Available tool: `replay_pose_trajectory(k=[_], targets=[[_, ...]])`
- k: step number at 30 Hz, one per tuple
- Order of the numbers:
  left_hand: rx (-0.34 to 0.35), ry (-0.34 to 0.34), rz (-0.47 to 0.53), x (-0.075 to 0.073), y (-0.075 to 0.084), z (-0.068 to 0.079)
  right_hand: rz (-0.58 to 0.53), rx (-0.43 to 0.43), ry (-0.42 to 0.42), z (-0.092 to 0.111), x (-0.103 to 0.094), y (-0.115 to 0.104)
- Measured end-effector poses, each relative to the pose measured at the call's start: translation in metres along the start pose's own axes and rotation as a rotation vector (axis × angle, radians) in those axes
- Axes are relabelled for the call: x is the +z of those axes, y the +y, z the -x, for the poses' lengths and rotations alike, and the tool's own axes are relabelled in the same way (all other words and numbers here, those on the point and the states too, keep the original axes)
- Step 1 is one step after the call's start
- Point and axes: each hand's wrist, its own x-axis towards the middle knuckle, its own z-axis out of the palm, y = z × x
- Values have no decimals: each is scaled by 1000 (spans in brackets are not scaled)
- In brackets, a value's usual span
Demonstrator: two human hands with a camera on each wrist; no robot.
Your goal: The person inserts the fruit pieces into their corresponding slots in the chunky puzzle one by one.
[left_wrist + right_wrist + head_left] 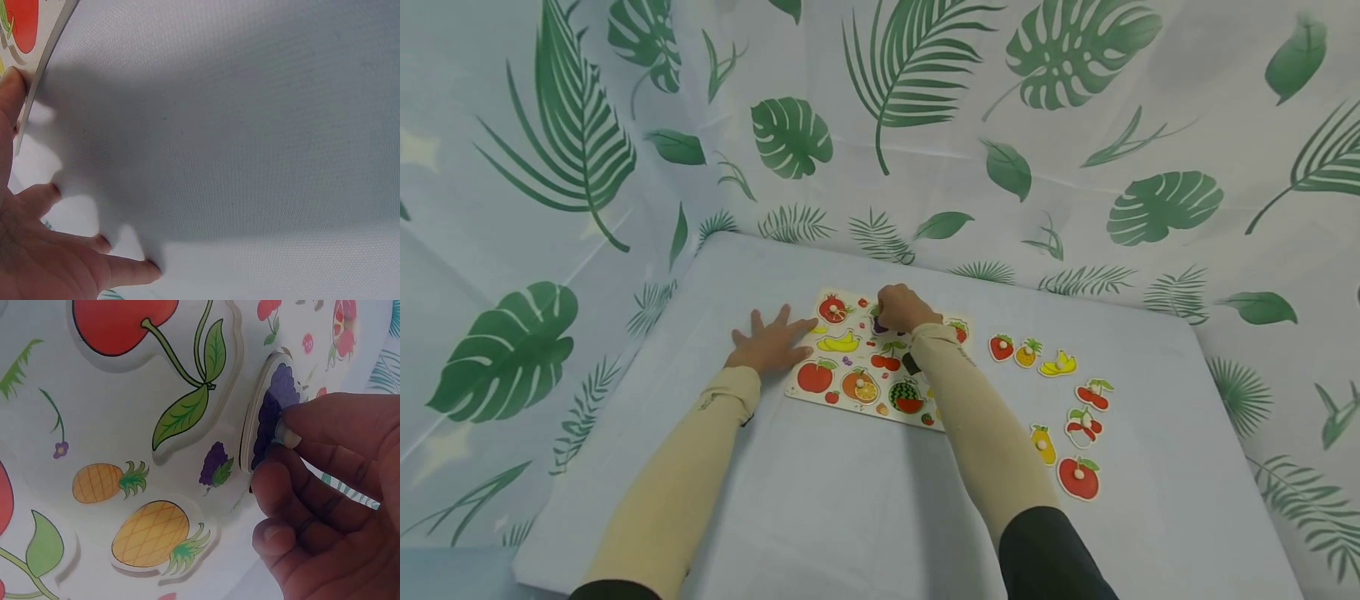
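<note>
In the head view a fruit puzzle board (801, 393) lies on the white table. My right hand (906, 308) is over its far middle part. The right wrist view shows that hand (337, 481) pinching the small knob (289, 436) of a purple grape puzzle piece (275, 394). The piece is tilted against the board; whether it sits in its recess I cannot tell. My left hand (771, 342) is spread beside the board's left edge. Its thumb (11, 94) touches the board's edge, and the other fingers (131, 272) rest on the table.
Right of the board lie loose knobbed pieces: a strawberry (1001, 347), a pineapple (1027, 353), bananas (1057, 364), cherries (1093, 394) and several more. An orange piece (860, 387) sits in the board. A leaf-patterned cloth (925, 192) hangs behind the table.
</note>
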Motion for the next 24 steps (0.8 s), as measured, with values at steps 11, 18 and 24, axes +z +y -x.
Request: replay_pose_trajectory(k=[11,18,24], targets=[[-13,-26,-2,0,1,-2,3,40,-5,-1,5,-1],[-1,-3,7,2,0,-1,18,7,19,1,7,1],[11,13,8,3,0,1,-8,-14,27,9,2,3]])
